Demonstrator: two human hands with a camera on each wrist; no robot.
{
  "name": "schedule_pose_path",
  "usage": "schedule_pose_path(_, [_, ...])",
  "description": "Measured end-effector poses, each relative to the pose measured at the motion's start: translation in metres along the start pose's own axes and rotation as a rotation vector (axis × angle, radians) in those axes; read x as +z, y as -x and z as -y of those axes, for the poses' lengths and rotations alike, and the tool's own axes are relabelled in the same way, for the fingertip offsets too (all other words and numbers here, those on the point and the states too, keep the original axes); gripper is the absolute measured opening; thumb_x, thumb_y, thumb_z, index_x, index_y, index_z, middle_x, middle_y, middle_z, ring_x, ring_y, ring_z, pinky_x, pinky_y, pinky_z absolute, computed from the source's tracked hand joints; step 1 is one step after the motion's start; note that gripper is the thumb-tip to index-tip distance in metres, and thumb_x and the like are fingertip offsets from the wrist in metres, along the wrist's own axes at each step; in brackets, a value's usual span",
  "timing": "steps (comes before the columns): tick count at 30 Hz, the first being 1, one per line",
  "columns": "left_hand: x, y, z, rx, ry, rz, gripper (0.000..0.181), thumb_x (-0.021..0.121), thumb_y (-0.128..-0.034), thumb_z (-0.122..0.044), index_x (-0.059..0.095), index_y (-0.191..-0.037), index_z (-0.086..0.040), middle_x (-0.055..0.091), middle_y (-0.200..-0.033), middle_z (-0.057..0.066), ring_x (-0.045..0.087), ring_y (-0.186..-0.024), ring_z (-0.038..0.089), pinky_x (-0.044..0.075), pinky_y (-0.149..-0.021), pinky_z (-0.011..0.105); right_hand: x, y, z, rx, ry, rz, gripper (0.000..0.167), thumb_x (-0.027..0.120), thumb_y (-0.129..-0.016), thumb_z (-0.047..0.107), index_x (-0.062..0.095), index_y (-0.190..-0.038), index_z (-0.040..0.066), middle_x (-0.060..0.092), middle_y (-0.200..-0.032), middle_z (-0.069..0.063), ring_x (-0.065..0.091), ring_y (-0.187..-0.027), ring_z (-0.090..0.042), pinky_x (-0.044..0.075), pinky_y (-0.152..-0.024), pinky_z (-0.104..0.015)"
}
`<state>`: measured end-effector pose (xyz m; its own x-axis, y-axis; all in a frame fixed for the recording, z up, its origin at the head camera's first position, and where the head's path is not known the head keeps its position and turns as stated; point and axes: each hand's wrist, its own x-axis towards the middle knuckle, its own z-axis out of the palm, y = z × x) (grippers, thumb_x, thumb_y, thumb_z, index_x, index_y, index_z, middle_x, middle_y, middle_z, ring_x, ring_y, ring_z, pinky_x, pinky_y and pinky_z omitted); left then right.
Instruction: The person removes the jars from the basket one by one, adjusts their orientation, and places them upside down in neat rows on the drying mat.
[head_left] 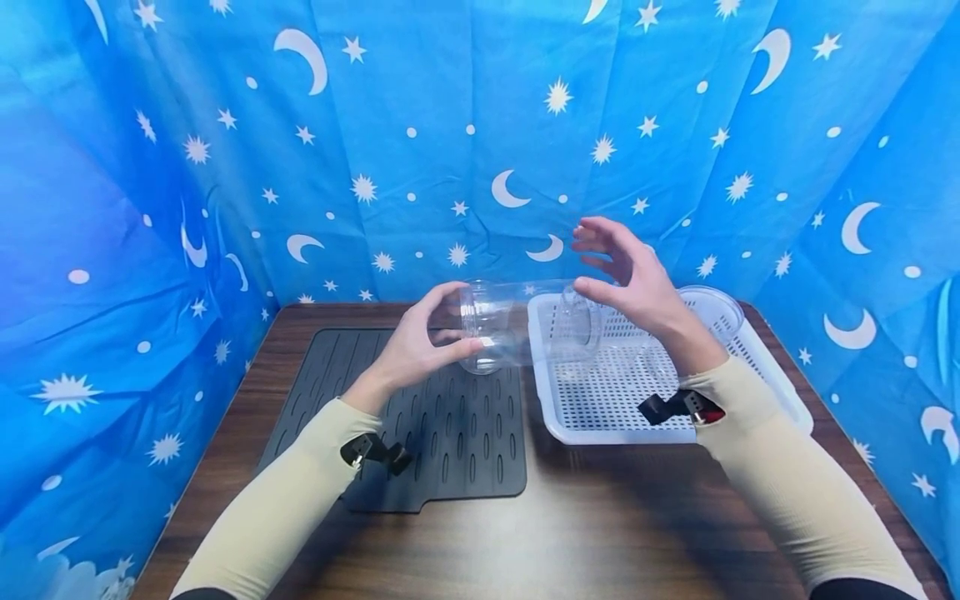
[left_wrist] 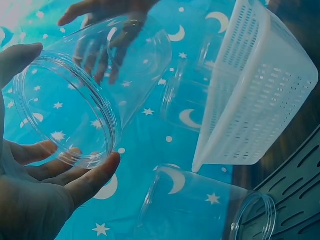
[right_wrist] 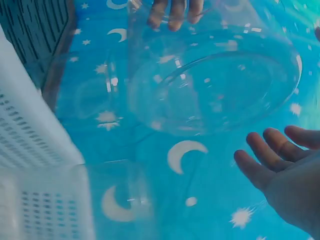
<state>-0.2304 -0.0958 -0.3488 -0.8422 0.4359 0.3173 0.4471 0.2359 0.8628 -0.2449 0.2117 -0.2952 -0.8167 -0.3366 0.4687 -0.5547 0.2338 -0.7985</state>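
My left hand (head_left: pixel 416 342) (left_wrist: pixel 45 190) grips a clear, wide jar (head_left: pixel 528 325) (left_wrist: pixel 127 100) by its ridged mouth end, thumb on one side and fingers on the other. The jar is tilted onto its side in the air, with its base towards my right hand (head_left: pixel 633 279) (right_wrist: pixel 295 180). That hand is held beside the base with its fingers spread and bent a little, holding nothing. In the right wrist view the fingers stand apart from the jar's round base (right_wrist: pixel 215 95); whether the thumb touches it cannot be told.
A white perforated basket (head_left: pixel 600 436) (left_wrist: pixel 280 85) stands on the right of the wooden table (head_left: pixel 570 533), with clear containers in or beside it (head_left: pixel 708 312). A dark ridged mat (head_left: pixel 450 433) lies on the left. Another clear jar (left_wrist: pixel 195 210) shows near the mat in the left wrist view.
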Motion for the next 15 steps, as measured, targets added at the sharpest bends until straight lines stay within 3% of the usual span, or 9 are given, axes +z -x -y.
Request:
schedule_pose_path(7, [-0.004,-0.001,0.0,0.026,0.068,-0.005,0.072,0.077,-0.082,-0.033,0.042,-0.143,-0.016,0.051,-0.135,0.018,0.059,-0.115,0.028,0.053,-0.096,0.041,0.009,0.016,-0.025,0.027,-0.288,-0.106,0.056,0.062,-0.092,0.015,0.042,-0.144,0.005,0.053,-0.134,-0.007,0.049,-0.128,-0.028,0.042,-0.104,-0.024])
schedule_pose_path(10, [-0.004,-0.002,0.0,0.03,0.082,0.0,0.072,0.077,-0.082,-0.034,0.042,-0.143,-0.017,0.051,-0.135,0.016,0.059,-0.116,0.027,0.053,-0.096,0.039,0.016,0.022,-0.032,0.018,-0.457,-0.156,0.057,0.062,-0.091,0.014,0.041,-0.142,0.0,0.055,-0.131,-0.006,0.049,-0.127,-0.03,0.043,-0.103,-0.024])
schedule_pose_path(15, [-0.003,-0.004,-0.001,0.035,0.097,0.003,0.073,0.077,-0.0819,-0.035,0.042,-0.143,-0.016,0.051,-0.136,0.011,0.058,-0.117,0.028,0.053,-0.096,0.038,0.028,0.032,-0.041,0.01,-0.593,-0.205,0.066,0.065,-0.09,0.014,0.034,-0.143,-0.01,0.051,-0.134,-0.01,0.045,-0.127,-0.025,0.046,-0.101,-0.026])
